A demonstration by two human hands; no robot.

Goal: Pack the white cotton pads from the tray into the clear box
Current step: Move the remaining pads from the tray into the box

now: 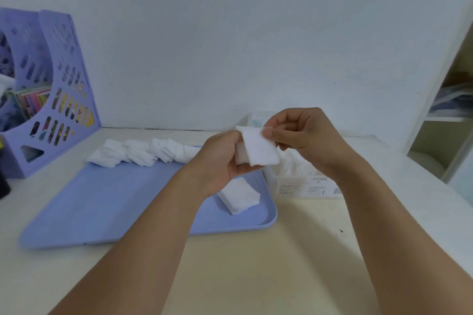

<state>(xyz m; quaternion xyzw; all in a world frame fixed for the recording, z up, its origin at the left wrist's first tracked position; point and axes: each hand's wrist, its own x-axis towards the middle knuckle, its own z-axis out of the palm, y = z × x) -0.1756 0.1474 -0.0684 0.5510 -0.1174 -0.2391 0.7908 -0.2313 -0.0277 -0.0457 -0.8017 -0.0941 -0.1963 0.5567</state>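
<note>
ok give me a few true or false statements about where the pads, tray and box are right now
1. Both hands hold white square cotton pads above the table. True.
2. The light blue plastic tray holds no pads. False: a row of pads lies along its far edge and a small stack near its right edge.
3. The clear plastic box stands right of the tray. True.
4. The purple plastic file rack stands right of the box. False: it stands at the far left.

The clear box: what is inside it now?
White pads stand packed inside the box. The right hand and the held pads cover its far part, so how full it is cannot be told.
</note>
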